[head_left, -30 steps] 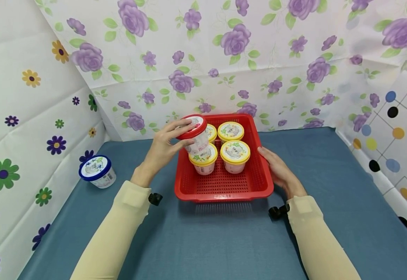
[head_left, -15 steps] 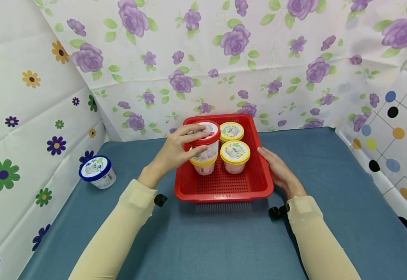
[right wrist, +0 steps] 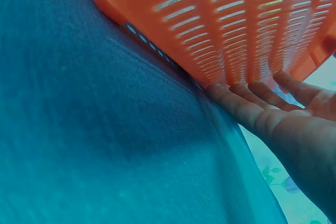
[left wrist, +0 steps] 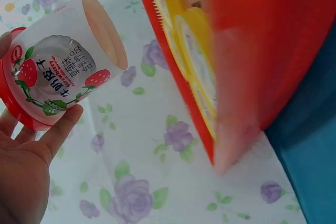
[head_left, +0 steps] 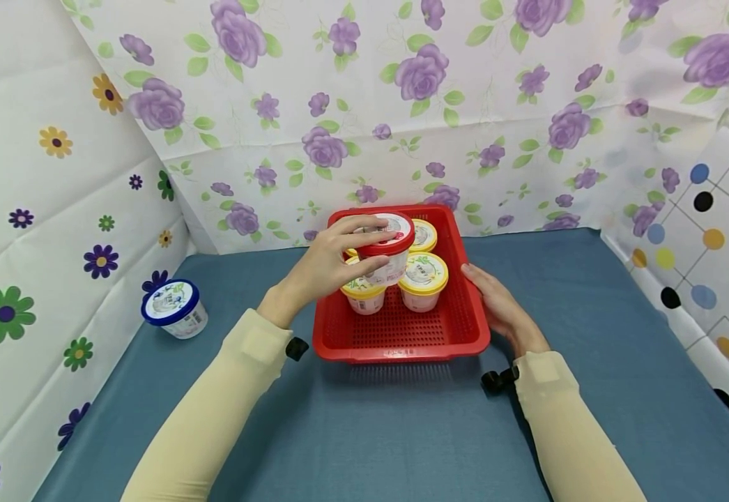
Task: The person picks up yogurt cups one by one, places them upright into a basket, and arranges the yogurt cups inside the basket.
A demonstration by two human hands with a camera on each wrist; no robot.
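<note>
My left hand (head_left: 323,265) holds a white tub with a red lid (head_left: 396,266) by its lid end, above the red basket (head_left: 402,338). In the left wrist view strawberries are printed on the tub (left wrist: 63,69), and its base shows apart from the basket. Several yellow-lidded tubs (head_left: 426,273) stand in the basket's back part; the held tub and left hand partly hide some. My right hand (head_left: 502,307) rests against the basket's right side. In the right wrist view, its extended fingers (right wrist: 236,103) touch the slotted outer wall.
A blue-lidded tub (head_left: 176,307) stands tilted-looking on the blue tablecloth (head_left: 402,432) at the left. Flowered sheets (head_left: 371,104) hang behind the table and at the left, and a dotted sheet (head_left: 709,293) lies along the right.
My left hand has carried the red-lidded tub rightward and slightly lower over the yellow-lidded tubs. My right hand and the basket have stayed in place.
</note>
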